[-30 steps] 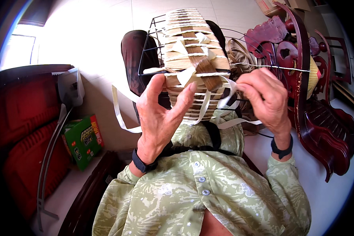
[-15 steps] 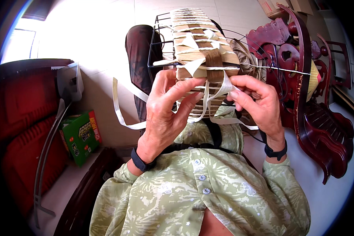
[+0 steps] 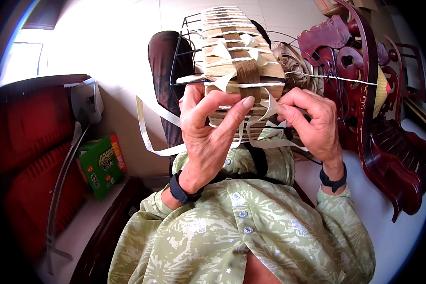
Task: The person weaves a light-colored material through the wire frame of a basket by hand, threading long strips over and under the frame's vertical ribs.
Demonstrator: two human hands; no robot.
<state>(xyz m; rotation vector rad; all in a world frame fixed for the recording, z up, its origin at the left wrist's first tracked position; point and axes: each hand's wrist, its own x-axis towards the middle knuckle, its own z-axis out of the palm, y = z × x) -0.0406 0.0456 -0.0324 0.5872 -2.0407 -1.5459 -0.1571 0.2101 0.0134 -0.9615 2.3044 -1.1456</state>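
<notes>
On my lap rests a partly woven basket (image 3: pixel 216 69) on a black wire frame (image 3: pixel 173 66). Cream strips and twisted white cord cross it, and a brown band (image 3: pixel 247 72) runs down its middle. My left hand (image 3: pixel 208 124) grips the basket's near edge, its thumb and forefinger pressed together at the brown band. Between the thumb and forefinger of my right hand (image 3: pixel 312 118) is pinched a pale flat strip (image 3: pixel 270 105), which loops at the band. Another length of pale strip hangs out to the left, beyond my left hand. The fingers behind the weave are hidden.
To the right stands a carved dark-red wooden chair (image 3: pixel 364 118), with a white cord stretched to it. Coiled strips (image 3: pixel 288 59) lie beside the basket. At left are a red seat (image 3: pixel 38 123), a curved metal stand (image 3: pixel 57 189) and a green box (image 3: pixel 101 165).
My left thumb has moved up onto the brown band. The basket has shifted slightly up and left, and my right hand still pinches the strip.
</notes>
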